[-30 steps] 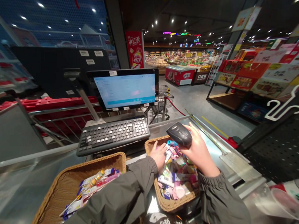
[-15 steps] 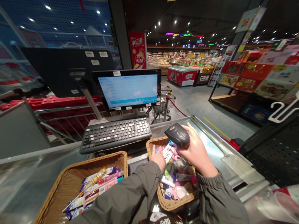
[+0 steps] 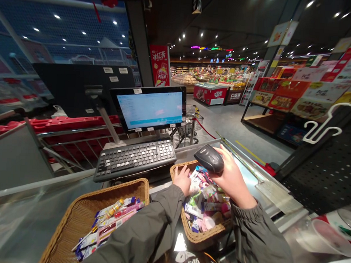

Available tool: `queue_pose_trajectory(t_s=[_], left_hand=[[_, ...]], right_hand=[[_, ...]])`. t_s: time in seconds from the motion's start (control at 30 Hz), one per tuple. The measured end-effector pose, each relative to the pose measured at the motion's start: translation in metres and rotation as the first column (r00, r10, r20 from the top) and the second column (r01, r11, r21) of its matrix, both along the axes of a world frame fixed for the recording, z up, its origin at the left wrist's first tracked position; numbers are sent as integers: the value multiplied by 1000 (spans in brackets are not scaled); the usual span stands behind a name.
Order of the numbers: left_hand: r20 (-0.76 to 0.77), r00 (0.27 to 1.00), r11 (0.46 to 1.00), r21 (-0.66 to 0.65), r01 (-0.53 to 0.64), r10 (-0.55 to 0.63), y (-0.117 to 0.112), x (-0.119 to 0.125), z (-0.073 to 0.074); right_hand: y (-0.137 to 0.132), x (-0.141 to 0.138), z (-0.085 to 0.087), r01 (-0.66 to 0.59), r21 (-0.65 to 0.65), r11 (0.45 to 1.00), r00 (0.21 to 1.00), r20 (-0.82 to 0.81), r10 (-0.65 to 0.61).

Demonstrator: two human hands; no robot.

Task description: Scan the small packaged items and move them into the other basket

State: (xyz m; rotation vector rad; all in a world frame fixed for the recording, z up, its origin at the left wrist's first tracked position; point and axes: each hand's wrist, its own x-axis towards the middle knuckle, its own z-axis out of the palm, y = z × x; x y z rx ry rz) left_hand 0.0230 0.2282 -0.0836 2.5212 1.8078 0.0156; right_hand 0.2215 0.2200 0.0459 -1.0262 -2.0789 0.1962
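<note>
My right hand (image 3: 234, 180) is wrapped round a black barcode scanner (image 3: 209, 158), held above the far right part of a wicker basket (image 3: 194, 236). Inside that basket lies a mix of small wrapped sweets (image 3: 209, 197), in pink, white, green and blue. My left hand (image 3: 182, 181) is at the basket's left side, over the sweets, with its fingers apart and nothing visible in them. A second wicker basket (image 3: 73, 210) stands to the left, with a smaller pile of packaged sweets (image 3: 113, 218) in it, partly covered by my left sleeve.
Behind the baskets are a keyboard (image 3: 136, 157) and a lit monitor (image 3: 151, 109); another screen (image 3: 81, 90) faces away. The metal counter (image 3: 17, 221) runs under them. Clear plastic tubs (image 3: 326, 237) stand at the right, below a white hook (image 3: 321, 126).
My left hand has lifted slightly out of the sweets and its fingers have spread toward the basket's far left rim. The scanner stays almost where it was. The view has shifted slightly.
</note>
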Motion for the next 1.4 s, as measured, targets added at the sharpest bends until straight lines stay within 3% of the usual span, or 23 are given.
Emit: queue_pose_trajectory(t_s=[0.23, 0.47, 0.83, 1.07, 1.4], left_hand=[[94, 995, 970, 244, -13, -11, -11, -24, 55], [102, 995, 922, 382, -57, 19, -37, -51, 105], [60, 989, 762, 632, -140, 132, -82, -102, 179], [65, 979, 733, 654, -189, 194, -101, -130, 195], [63, 957, 707, 661, -252, 283, -113, -165, 189]], right_hand=[[-13, 1, 6, 17, 43, 999, 1000, 13, -18], [-29, -13, 14, 45, 127, 991, 999, -28, -42], [-56, -58, 25, -53, 183, 982, 997, -38, 61], [-70, -93, 26, -147, 152, 977, 989, 7, 148], [-83, -123, 21, -222, 123, 967, 975, 38, 219]])
